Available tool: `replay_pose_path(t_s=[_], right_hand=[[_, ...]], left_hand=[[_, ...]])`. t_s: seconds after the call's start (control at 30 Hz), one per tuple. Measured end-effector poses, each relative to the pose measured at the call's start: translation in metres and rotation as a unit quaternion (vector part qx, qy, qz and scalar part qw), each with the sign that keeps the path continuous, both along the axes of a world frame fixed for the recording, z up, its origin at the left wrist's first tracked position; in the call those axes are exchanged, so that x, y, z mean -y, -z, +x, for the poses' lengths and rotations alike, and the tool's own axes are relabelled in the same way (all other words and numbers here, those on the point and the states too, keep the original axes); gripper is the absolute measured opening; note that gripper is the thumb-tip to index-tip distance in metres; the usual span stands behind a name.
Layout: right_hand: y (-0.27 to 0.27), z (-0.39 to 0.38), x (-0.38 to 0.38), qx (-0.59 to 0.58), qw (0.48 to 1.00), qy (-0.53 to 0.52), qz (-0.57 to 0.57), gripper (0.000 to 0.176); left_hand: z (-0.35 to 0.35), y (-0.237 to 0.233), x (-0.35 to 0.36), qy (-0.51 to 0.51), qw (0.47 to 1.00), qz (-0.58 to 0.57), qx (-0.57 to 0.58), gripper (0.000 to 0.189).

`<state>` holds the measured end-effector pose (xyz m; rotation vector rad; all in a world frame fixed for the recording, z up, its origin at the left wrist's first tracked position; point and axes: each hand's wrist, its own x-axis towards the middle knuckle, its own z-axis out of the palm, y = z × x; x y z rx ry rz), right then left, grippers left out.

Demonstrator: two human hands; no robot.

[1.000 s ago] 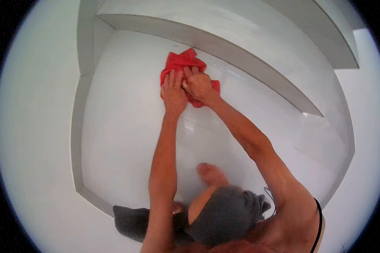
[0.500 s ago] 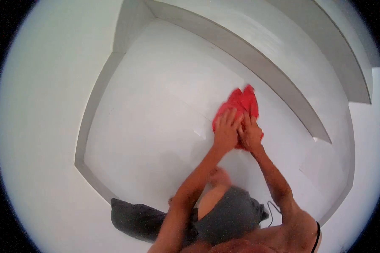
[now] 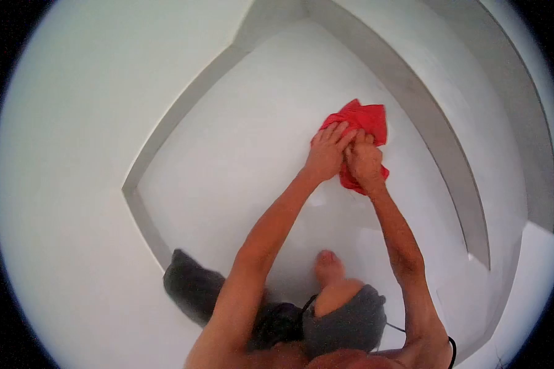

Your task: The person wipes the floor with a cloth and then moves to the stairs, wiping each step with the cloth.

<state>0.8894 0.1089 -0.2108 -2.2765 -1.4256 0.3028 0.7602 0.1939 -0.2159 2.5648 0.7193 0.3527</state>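
A crumpled red cloth [image 3: 370, 120] lies on the pale, shiny floor [image 3: 240, 135], with its far corners fanned out and a lower fold near my right wrist. My left hand [image 3: 327, 152] rests flat on the cloth's left side, fingers stretched and slightly apart. Close beside it, my right hand [image 3: 364, 161] presses on the cloth with its fingers curled into the fabric. The thumbs nearly meet between the hands, and part of the cloth is hidden under them. Both arms reach forward.
A low grey skirting [image 3: 184, 101] runs along the wall on the left and meets a corner. To the right rises a step with a grey front [image 3: 425, 92], and another step stands beyond. My bare foot [image 3: 328, 261] and dark shorts [image 3: 345, 323] are below.
Both hands have slid forward with the red cloth, whose far end has spread wider. The view has turned, so the steps and wall corner appear rotated.
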Motion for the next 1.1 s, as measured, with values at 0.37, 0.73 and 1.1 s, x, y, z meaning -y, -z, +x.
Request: replay_pose_path(t_s=[0.37, 0.73, 1.1], right_hand=[[0.002, 0.011, -0.039, 0.052, 0.996, -0.071, 0.007, 0.042], [0.016, 0.045, -0.043, 0.112, 0.978, -0.127, -0.124, 0.054], [-0.042, 0.054, -0.071, 0.01, 0.951, -0.131, -0.281, 0.06]], left_hand=[[0.038, -0.044, -0.096, 0.212, 0.947, -0.065, -0.231, 0.059], [0.001, -0.198, -0.169, 0.266, 0.919, -0.08, -0.281, 0.039], [0.028, -0.021, -0.09, 0.188, 0.965, -0.15, 0.101, 0.061]])
